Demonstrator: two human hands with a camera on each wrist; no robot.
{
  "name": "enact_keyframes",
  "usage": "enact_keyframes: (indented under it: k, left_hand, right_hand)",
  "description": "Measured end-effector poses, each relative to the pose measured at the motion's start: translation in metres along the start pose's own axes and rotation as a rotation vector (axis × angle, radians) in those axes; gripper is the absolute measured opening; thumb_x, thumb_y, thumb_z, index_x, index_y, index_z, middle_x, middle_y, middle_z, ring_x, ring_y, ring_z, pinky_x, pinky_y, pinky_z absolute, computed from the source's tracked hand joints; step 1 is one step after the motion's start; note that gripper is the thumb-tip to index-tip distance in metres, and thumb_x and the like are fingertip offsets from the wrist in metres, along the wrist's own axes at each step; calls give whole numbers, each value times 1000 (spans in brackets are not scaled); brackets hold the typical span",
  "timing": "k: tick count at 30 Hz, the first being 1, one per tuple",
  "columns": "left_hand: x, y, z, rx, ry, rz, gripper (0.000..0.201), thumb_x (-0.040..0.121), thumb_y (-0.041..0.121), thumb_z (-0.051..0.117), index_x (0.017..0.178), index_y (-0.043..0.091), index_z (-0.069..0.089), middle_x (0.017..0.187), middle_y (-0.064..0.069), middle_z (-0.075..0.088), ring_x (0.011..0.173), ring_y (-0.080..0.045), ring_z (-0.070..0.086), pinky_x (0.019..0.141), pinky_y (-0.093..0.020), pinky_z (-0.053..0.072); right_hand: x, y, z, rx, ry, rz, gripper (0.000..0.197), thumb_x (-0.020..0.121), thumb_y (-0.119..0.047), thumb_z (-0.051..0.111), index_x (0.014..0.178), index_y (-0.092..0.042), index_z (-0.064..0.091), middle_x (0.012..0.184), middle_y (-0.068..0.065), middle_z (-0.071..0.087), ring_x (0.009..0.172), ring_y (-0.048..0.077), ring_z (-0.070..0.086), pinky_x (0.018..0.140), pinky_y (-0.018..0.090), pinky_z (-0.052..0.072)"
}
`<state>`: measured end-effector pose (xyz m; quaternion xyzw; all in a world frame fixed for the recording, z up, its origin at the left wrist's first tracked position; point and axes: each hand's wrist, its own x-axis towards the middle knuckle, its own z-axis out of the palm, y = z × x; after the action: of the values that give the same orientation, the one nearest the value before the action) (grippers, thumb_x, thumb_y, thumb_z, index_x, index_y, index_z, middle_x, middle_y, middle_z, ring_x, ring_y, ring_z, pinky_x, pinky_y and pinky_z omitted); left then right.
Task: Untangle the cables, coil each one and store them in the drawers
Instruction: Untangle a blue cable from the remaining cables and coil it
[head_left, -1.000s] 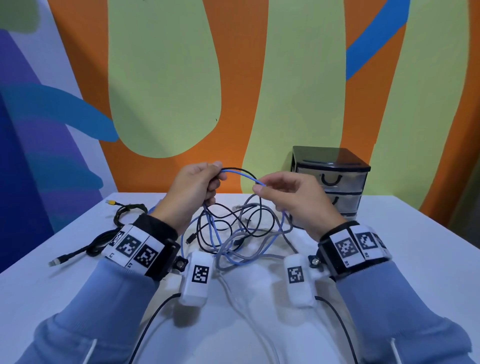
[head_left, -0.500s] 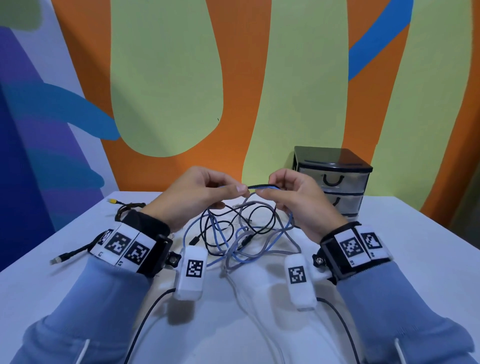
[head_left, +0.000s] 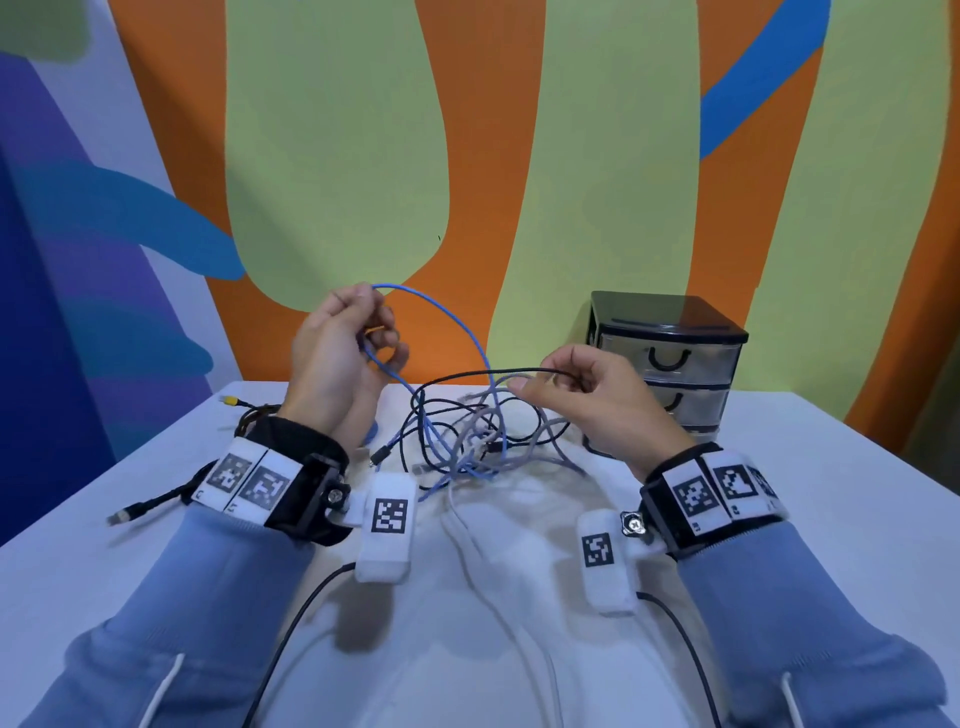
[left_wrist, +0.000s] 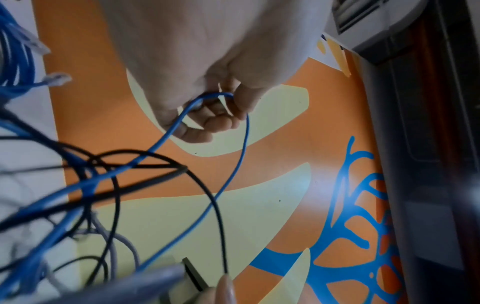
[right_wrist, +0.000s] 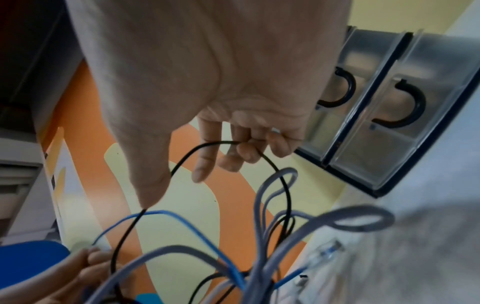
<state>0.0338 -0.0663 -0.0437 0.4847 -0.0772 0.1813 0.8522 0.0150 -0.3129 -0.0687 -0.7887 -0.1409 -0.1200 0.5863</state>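
A tangle (head_left: 478, 441) of blue, black and grey cables lies on the white table (head_left: 831, 493) between my hands. My left hand (head_left: 353, 348) is raised and pinches a loop of the blue cable (head_left: 457, 322), which arcs up and right, then drops into the tangle; the left wrist view shows the blue cable (left_wrist: 233, 179) hooked over curled fingers (left_wrist: 215, 123). My right hand (head_left: 582, 395) grips the black cable (head_left: 483, 373), held taut toward the left; in the right wrist view the black cable (right_wrist: 187, 156) passes under curled fingers (right_wrist: 246, 152). The drawer unit (head_left: 670, 364) stands behind my right hand, drawers closed.
A separate black cable (head_left: 171, 493) with a yellow plug (head_left: 228, 400) lies at the table's left side. Thin white and black leads (head_left: 467, 545) run from the wrist cameras toward me. The painted wall (head_left: 363, 156) rises right behind the table.
My hands were close together on the cables; they have moved apart. The left hand rose with the blue loop, the right pulled the black cable out to the right.
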Motion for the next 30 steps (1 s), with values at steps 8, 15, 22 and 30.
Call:
enact_keyframes:
  k: [8, 15, 22, 30]
  left_hand:
    - [-9, 3, 4, 190, -193, 215, 13, 107, 27, 62, 104, 18, 70, 66, 2, 35, 57, -15, 23, 50, -28, 20]
    - [-26, -3, 21, 406, -334, 338, 15, 98, 29, 71, 103, 20, 82, 59, 5, 36, 52, -17, 26, 48, -29, 21]
    - [-15, 1, 6, 750, -302, 475, 13, 87, 28, 87, 90, 17, 81, 61, 1, 48, 57, -9, 37, 55, -21, 31]
    - [-6, -8, -6, 1247, -225, 369, 23, 101, 31, 72, 79, 24, 75, 58, 1, 45, 59, -17, 36, 53, -31, 27]
  right_hand:
    - [-6, -2, 5, -262, -153, 42, 41, 105, -59, 44, 114, -29, 70, 81, 3, 74, 63, 14, 64, 81, 49, 55]
    - [-11, -13, 24, 254, -334, -152, 28, 83, 12, 51, 93, -5, 70, 91, 13, 75, 85, 24, 73, 79, 27, 55]
    - [0, -16, 6, 380, 132, -90, 21, 93, 6, 57, 86, -7, 72, 56, -11, 52, 47, 3, 33, 42, 15, 26]
    - [7, -18, -19, 644, 711, -227, 18, 94, -7, 64, 87, -21, 72, 63, -6, 48, 53, 8, 37, 45, 21, 30]
